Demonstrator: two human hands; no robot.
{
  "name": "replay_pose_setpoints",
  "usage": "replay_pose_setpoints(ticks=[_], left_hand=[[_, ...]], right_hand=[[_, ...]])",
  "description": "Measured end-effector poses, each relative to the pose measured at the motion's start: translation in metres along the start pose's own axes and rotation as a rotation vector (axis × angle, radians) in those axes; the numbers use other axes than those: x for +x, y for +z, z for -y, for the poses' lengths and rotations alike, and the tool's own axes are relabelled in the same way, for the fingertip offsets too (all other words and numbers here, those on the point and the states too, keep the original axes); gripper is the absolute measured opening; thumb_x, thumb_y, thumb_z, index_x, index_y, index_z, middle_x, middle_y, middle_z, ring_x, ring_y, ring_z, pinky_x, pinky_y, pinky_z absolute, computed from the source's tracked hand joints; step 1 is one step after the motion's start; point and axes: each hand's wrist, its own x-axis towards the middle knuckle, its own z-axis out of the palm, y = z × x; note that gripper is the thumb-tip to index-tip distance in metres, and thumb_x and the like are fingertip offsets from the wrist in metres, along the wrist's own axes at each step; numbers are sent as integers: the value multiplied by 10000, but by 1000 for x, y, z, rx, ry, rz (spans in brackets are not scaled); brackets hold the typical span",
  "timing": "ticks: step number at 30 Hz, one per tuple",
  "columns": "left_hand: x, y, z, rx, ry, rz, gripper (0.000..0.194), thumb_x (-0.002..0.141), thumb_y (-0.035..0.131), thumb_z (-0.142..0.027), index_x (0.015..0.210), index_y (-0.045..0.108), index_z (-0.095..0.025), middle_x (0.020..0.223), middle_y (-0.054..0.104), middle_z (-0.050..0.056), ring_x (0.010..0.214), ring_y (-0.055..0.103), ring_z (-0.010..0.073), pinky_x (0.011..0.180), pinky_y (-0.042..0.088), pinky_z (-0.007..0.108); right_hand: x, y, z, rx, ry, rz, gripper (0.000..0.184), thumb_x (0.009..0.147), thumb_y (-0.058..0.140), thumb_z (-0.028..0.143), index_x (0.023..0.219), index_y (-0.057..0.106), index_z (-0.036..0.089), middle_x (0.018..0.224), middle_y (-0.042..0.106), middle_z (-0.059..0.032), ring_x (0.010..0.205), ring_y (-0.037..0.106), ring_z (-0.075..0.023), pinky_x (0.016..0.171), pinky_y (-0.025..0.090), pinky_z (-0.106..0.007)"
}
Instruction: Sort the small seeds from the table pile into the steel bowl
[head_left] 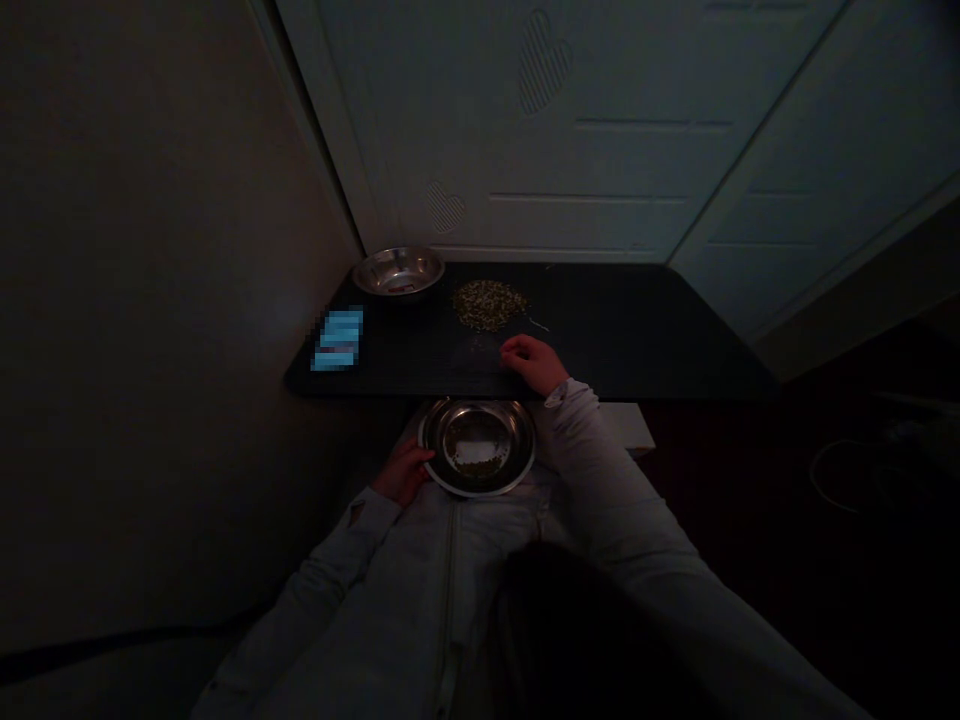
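My left hand (403,472) grips the rim of a stainless steel bowl (477,447), which rests against my lap just below the table edge. A small patch of dark grains lies in that bowl. My right hand (534,363) rests on the black tabletop (600,330) with its fingers curled, close to the front edge. Just beyond those fingers lies a heap of mottled brown-green seeds (489,305), with a few stray bits around it. Whether my right hand pinches anything is hidden.
A second steel bowl (398,272) stands at the far left of the table, by the wall. A blurred blue packet (339,339) lies near the left edge. A white panelled door (540,130) closes off the back, and a pale cable (832,475) lies on the floor at right.
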Motion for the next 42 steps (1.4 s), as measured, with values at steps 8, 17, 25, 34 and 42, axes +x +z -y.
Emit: replay_pose_setpoints(ticks=[8, 17, 25, 34, 42], left_hand=[[-4, 4, -2, -36, -6, -2, 328, 506, 663, -102, 825, 655, -179, 676, 657, 3, 600, 585, 146, 528, 451, 228], [0, 0, 2, -23, 23, 5, 382, 518, 653, -109, 898, 636, -154, 789, 670, 43, 746, 606, 196, 607, 468, 255], [-2, 1, 0, -17, 16, 9, 379, 516, 660, -115, 890, 639, -171, 732, 654, 19, 668, 590, 166, 559, 448, 237], [0, -1, 1, -6, 23, 3, 399, 525, 650, -120, 922, 634, -158, 730, 652, 25, 672, 591, 167, 561, 450, 240], [0, -3, 3, 8, 30, 22, 383, 528, 674, -154, 908, 633, -173, 760, 653, 32, 699, 598, 186, 552, 446, 245]], right_hand=[[-6, -1, 2, 93, 13, 46, 109, 615, 520, 237, 707, 520, 180, 586, 575, 35, 574, 527, -103, 603, 401, -242], [-8, 0, 4, 7, 4, 128, 97, 621, 552, 245, 687, 532, 178, 573, 586, 39, 596, 546, -107, 630, 405, -244], [-10, 0, 8, -11, 36, 151, 80, 637, 554, 251, 657, 535, 176, 574, 600, 30, 586, 550, -107, 615, 394, -237], [-10, -2, 8, 2, 32, 212, 99, 631, 568, 267, 648, 549, 171, 564, 607, 27, 571, 547, -102, 613, 397, -233], [-10, -3, 8, 61, 58, 253, 110, 615, 575, 273, 640, 549, 169, 556, 611, 25, 561, 551, -101, 588, 398, -227]])
